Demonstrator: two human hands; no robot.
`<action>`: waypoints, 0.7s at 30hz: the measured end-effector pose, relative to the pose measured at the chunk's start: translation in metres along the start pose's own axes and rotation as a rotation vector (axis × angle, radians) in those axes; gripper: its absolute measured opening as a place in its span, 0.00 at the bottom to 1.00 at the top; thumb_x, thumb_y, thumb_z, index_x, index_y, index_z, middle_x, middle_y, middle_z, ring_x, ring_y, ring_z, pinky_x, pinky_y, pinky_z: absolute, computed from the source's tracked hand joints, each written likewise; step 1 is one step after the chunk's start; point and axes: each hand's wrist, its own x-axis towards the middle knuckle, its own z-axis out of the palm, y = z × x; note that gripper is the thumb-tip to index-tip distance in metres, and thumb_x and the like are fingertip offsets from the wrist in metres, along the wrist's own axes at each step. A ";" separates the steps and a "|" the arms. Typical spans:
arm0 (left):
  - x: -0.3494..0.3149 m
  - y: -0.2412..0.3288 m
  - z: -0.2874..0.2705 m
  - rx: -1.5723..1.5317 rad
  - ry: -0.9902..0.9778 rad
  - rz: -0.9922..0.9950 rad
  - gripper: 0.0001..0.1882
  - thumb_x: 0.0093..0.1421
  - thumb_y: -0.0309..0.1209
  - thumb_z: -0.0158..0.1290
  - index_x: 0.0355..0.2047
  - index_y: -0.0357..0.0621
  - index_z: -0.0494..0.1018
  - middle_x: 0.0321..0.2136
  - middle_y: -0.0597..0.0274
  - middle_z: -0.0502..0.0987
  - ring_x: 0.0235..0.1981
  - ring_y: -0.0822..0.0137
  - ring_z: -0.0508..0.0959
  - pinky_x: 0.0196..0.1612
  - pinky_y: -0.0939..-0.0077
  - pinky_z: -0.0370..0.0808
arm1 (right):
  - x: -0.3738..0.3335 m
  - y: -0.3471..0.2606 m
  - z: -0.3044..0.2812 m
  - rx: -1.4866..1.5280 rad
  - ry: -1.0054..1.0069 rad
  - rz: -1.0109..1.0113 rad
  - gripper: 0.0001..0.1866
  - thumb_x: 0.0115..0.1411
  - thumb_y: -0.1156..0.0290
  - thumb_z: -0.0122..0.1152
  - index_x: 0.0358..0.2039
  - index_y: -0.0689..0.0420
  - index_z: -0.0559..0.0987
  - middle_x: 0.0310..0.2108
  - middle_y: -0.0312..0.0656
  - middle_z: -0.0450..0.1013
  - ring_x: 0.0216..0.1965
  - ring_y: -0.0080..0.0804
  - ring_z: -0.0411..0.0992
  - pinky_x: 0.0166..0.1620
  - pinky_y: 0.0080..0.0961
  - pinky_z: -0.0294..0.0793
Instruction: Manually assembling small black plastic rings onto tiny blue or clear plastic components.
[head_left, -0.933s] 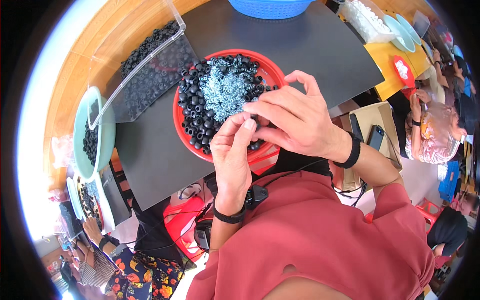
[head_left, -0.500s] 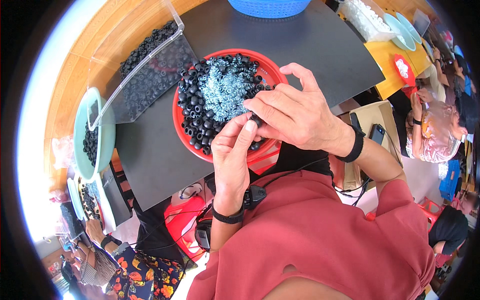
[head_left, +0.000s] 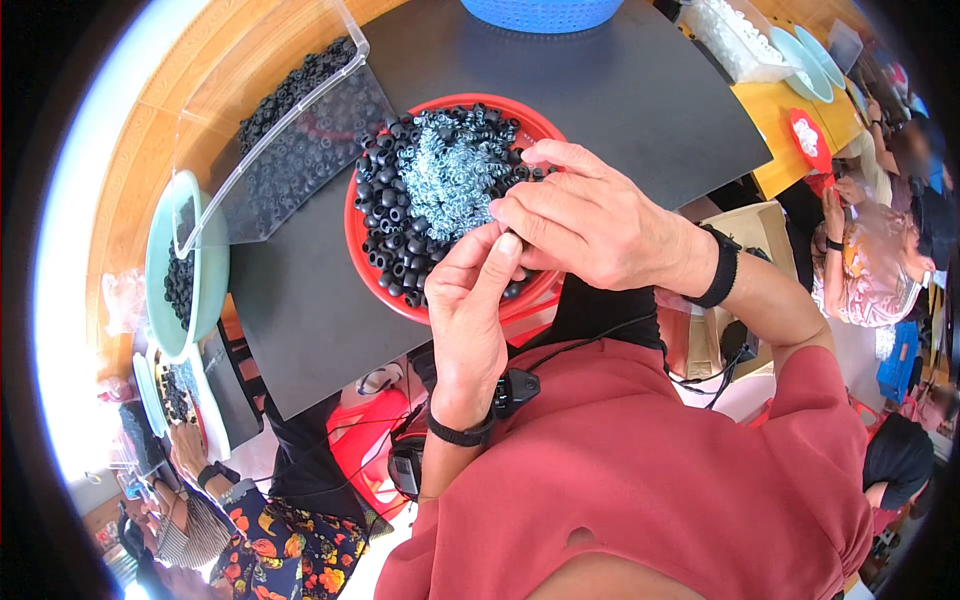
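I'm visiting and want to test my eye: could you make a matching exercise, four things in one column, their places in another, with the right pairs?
1. Pale coils
2. Blue basket
3. Clear bin
4. Left hand

A. Far side of the black table
B. Close to the right hand
C. Heaped in the red bowl
D. Left of the red bowl, holding black parts

Pairs: 1-C, 2-A, 3-D, 4-B
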 end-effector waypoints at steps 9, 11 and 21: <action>0.006 0.000 0.001 -0.002 -0.022 0.001 0.12 0.64 0.28 0.52 0.45 0.35 0.76 0.29 0.70 0.77 0.29 0.81 0.69 0.36 0.86 0.66 | -0.001 0.002 0.002 0.085 0.021 0.095 0.21 0.45 0.69 0.70 0.39 0.65 0.78 0.31 0.42 0.74 0.31 0.35 0.74 0.53 0.44 0.73; 0.005 -0.001 0.001 -0.020 0.000 -0.010 0.12 0.64 0.28 0.52 0.45 0.35 0.76 0.29 0.70 0.77 0.29 0.81 0.69 0.36 0.86 0.66 | -0.001 0.004 0.001 0.104 0.011 0.098 0.21 0.45 0.68 0.71 0.39 0.64 0.78 0.30 0.41 0.74 0.31 0.33 0.75 0.53 0.45 0.72; 0.004 -0.001 0.002 -0.190 0.003 -0.031 0.10 0.65 0.26 0.50 0.44 0.34 0.75 0.34 0.64 0.79 0.34 0.79 0.75 0.40 0.84 0.71 | 0.004 -0.002 -0.005 0.011 -0.030 0.155 0.25 0.45 0.58 0.72 0.40 0.59 0.79 0.31 0.36 0.75 0.31 0.29 0.75 0.56 0.47 0.65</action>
